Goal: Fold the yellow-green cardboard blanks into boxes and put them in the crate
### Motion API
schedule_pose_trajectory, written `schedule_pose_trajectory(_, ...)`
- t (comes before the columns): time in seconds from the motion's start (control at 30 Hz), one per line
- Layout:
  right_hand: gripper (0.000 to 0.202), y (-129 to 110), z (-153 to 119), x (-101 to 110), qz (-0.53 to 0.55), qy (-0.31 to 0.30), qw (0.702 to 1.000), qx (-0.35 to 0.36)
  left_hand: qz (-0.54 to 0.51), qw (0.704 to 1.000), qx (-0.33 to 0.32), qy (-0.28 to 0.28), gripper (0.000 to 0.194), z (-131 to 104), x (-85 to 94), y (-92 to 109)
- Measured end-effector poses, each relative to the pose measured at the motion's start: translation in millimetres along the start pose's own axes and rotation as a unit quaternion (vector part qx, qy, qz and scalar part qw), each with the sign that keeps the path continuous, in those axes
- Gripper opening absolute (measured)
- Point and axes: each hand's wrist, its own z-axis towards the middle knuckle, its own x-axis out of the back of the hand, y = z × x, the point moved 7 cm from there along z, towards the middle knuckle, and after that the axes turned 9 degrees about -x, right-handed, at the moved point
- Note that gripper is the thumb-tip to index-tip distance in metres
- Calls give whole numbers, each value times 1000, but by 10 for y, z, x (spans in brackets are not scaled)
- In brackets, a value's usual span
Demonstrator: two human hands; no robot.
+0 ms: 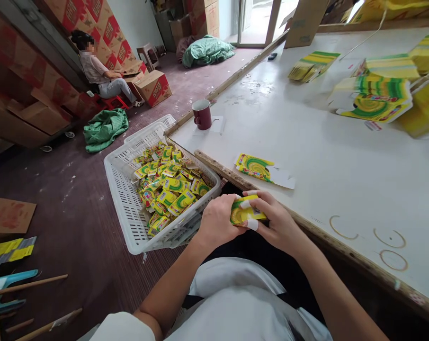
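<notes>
Over my lap, at the table's front edge, a small yellow and green carton is held between both hands. My left hand grips its left end. From the right, my right hand closes on the carton with white tape on the fingertips. Just beyond the hands, flat printed carton blanks lie on the white table. To the left, a white plastic basket holds many similar yellow cartons. What is inside the held carton is hidden.
A maroon mug stands near the table's left corner. Stacks of flat cartons lie at the far right. A seated person is among cardboard boxes. A green sack lies on the floor, with wooden handles at lower left.
</notes>
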Motion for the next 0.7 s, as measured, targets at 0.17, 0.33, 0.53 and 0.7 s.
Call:
schedule_pose_trajectory(0.17, 53, -21, 5, -184, 8, 64, 998, -19, -3, 1000, -3, 29, 44, -9, 66, -28)
schedule_pose_trajectory(0.33, 57, 208, 166, 136, 3, 124, 990, -64, 33, 973, 157, 168, 55, -263, 576, -730)
schedule_pose_trajectory(0.53, 33, 798, 397, 796, -154, 256, 932, -207, 144, 918, 225, 295, 93, -550, 927, -1265)
schedule_pose_trajectory(0.7, 34, 951, 686, 493, -242, 167, 930, -220, 52, 961, 145, 232, 69, -359, 537, -1095)
